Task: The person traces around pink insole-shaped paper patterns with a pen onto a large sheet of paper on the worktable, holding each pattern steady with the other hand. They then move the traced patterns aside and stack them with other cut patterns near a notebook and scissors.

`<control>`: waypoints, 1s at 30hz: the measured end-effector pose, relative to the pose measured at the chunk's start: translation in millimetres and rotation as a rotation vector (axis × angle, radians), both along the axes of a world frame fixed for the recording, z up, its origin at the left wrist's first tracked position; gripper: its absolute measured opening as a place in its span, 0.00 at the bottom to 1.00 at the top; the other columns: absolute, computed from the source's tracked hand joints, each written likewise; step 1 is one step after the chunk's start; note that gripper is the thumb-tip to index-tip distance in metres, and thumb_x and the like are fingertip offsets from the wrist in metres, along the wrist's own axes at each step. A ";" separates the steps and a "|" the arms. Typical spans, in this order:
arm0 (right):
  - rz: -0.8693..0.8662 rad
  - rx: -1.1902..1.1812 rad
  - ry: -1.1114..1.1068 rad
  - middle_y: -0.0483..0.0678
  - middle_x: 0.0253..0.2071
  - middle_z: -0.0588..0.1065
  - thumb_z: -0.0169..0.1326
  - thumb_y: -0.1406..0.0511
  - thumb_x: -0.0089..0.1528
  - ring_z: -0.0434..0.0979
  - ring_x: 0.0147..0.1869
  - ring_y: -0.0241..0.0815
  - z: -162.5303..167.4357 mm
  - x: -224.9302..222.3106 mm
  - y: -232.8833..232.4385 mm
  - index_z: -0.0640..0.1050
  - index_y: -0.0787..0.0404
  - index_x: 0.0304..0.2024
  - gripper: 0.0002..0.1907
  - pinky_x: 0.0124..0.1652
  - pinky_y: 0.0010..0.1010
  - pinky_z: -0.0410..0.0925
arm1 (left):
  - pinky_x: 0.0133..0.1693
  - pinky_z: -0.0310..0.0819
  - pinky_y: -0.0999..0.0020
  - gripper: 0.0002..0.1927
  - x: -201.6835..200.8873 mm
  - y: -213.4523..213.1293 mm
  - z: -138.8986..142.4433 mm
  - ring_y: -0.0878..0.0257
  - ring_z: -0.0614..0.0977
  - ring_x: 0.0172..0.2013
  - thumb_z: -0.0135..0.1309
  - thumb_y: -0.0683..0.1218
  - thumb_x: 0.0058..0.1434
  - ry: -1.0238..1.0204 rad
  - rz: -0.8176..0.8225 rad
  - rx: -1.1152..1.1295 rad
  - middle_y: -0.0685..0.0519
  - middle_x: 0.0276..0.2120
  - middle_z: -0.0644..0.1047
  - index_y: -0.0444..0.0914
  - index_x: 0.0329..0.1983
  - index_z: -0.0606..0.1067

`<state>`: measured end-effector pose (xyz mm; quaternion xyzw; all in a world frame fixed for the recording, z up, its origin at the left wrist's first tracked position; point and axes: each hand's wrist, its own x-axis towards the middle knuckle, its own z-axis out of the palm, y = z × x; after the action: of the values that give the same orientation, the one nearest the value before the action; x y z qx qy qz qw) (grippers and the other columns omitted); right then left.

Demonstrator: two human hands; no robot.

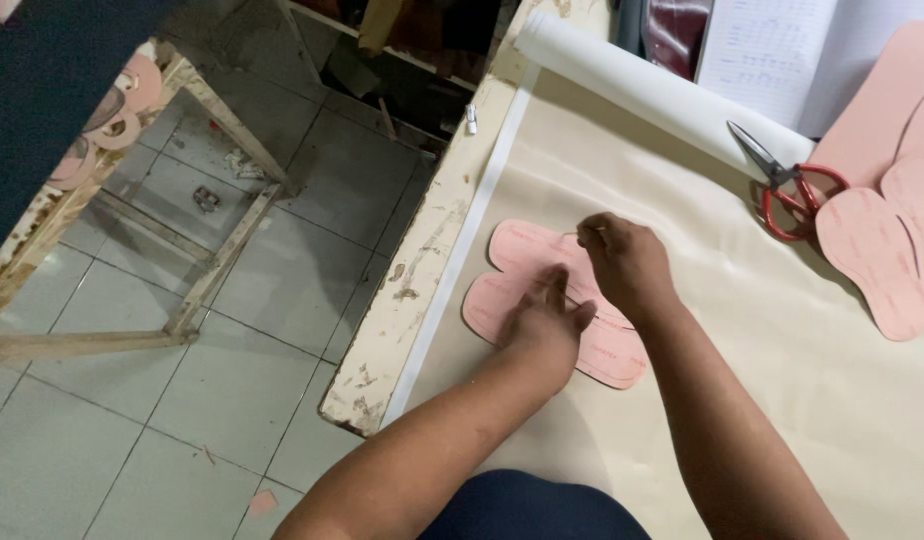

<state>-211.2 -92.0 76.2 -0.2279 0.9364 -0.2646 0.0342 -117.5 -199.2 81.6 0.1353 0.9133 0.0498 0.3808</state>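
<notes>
Pressing flat, with fingers spread and nothing clasped, the left hand [544,322] is laid on two pink sole-shaped card patterns [542,300], which lie overlapped on a cream sheet of material [742,330] spread over the worktable near its chipped, paint-worn edge [402,300]. The right hand [622,262] is held just above the upper pattern with fingertips pinched together, perhaps on a thin marking tool, though that cannot be told for sure. Much of both patterns is hidden by the hands. A white strip [462,240] is seen along the sheet's border. Red-handled scissors [794,188] are set well apart, beside a white roll [642,85] and further pink sole cut-outs [877,260]. A wooden frame [182,260] is seen standing on the grey tiled floor [132,420].
</notes>
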 end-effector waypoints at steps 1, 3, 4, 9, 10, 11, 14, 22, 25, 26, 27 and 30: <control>-0.022 0.015 0.019 0.54 0.38 0.81 0.55 0.63 0.67 0.82 0.42 0.54 1.4 3.7 16.5 0.81 0.62 0.43 0.09 0.41 0.39 0.73 | 0.56 0.74 0.55 0.47 -1.2 1.8 2.7 0.45 0.65 0.64 0.50 0.37 0.65 -0.075 0.240 0.108 0.52 0.79 0.31 0.64 0.77 0.44; -0.127 0.020 -0.008 0.52 0.40 0.82 0.54 0.63 0.67 0.82 0.43 0.51 4.0 10.1 48.3 0.80 0.62 0.45 0.10 0.42 0.38 0.73 | 0.52 0.78 0.57 0.54 -1.8 4.8 6.8 0.42 0.69 0.60 0.59 0.40 0.59 -0.081 0.114 0.028 0.43 0.78 0.31 0.60 0.79 0.42; -0.181 0.021 -0.022 0.51 0.41 0.82 0.53 0.63 0.68 0.83 0.43 0.50 4.7 13.9 62.3 0.80 0.61 0.46 0.10 0.42 0.37 0.73 | 0.50 0.79 0.58 0.58 -0.7 3.9 7.7 0.41 0.71 0.59 0.64 0.41 0.56 -0.083 0.050 -0.012 0.38 0.78 0.31 0.57 0.80 0.41; -0.393 0.064 -0.102 0.50 0.41 0.83 0.55 0.62 0.68 0.83 0.44 0.48 8.0 44.5 115.7 0.81 0.61 0.46 0.10 0.43 0.36 0.72 | 0.45 0.82 0.55 0.50 5.6 -1.2 8.7 0.42 0.75 0.53 0.56 0.36 0.59 0.077 0.123 0.101 0.38 0.77 0.36 0.60 0.78 0.49; -0.407 0.070 -0.094 0.50 0.41 0.83 0.55 0.62 0.69 0.83 0.45 0.48 8.2 52.4 121.2 0.80 0.61 0.46 0.10 0.44 0.36 0.72 | 0.44 0.83 0.54 0.50 4.2 -1.4 9.2 0.41 0.75 0.53 0.56 0.36 0.59 0.071 0.126 0.104 0.38 0.77 0.36 0.60 0.78 0.49; -0.408 0.045 -0.087 0.50 0.41 0.83 0.55 0.62 0.68 0.83 0.45 0.47 8.1 61.7 124.8 0.80 0.61 0.46 0.10 0.44 0.36 0.73 | 0.44 0.83 0.54 0.50 3.4 -0.8 10.0 0.42 0.75 0.53 0.56 0.37 0.59 0.068 0.114 0.089 0.38 0.77 0.36 0.60 0.78 0.49; -0.386 0.014 -0.062 0.50 0.41 0.82 0.55 0.63 0.67 0.83 0.45 0.47 6.9 89.2 125.8 0.81 0.61 0.45 0.09 0.44 0.35 0.73 | 0.43 0.84 0.55 0.50 3.1 0.2 11.9 0.43 0.76 0.53 0.56 0.37 0.59 0.062 0.090 0.055 0.38 0.77 0.36 0.60 0.78 0.48; -0.343 -0.176 -0.125 0.51 0.41 0.82 0.56 0.64 0.64 0.84 0.43 0.47 -3.2 114.0 95.3 0.81 0.60 0.45 0.09 0.43 0.35 0.74 | 0.47 0.81 0.55 0.44 5.7 -2.5 4.3 0.45 0.74 0.56 0.53 0.38 0.61 0.108 0.116 0.084 0.41 0.76 0.39 0.63 0.76 0.53; -0.437 -0.114 -0.209 0.51 0.41 0.82 0.56 0.64 0.65 0.84 0.44 0.47 5.3 121.3 109.4 0.80 0.60 0.46 0.09 0.43 0.36 0.74 | 0.52 0.78 0.54 0.40 4.9 -7.2 1.1 0.49 0.77 0.55 0.51 0.38 0.64 0.153 0.143 0.120 0.46 0.76 0.43 0.67 0.74 0.59; -0.417 -0.051 -0.171 0.51 0.41 0.82 0.56 0.64 0.65 0.83 0.44 0.49 8.2 126.8 114.8 0.80 0.61 0.45 0.08 0.43 0.37 0.74 | 0.51 0.78 0.54 0.39 3.4 -9.8 0.8 0.49 0.78 0.54 0.49 0.38 0.65 0.159 0.150 0.145 0.47 0.77 0.42 0.67 0.73 0.60; -0.396 0.012 -0.133 0.52 0.41 0.82 0.56 0.65 0.65 0.82 0.45 0.50 11.2 135.3 120.5 0.81 0.61 0.45 0.08 0.43 0.38 0.73 | 0.50 0.78 0.55 0.38 1.6 -12.8 0.8 0.50 0.79 0.53 0.48 0.37 0.65 0.164 0.158 0.171 0.48 0.78 0.41 0.68 0.72 0.62; -0.253 0.085 -0.007 0.52 0.40 0.81 0.56 0.67 0.64 0.81 0.45 0.52 12.4 161.2 124.1 0.81 0.61 0.43 0.07 0.43 0.40 0.73 | 0.45 0.81 0.59 0.43 -4.2 -23.9 2.2 0.53 0.81 0.52 0.49 0.33 0.60 0.127 0.133 0.199 0.53 0.79 0.38 0.67 0.71 0.63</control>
<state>-50.0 32.1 88.5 -0.1053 0.9679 -0.2280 0.0136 -121.7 -223.1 83.8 0.1147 0.9331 0.1566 0.3026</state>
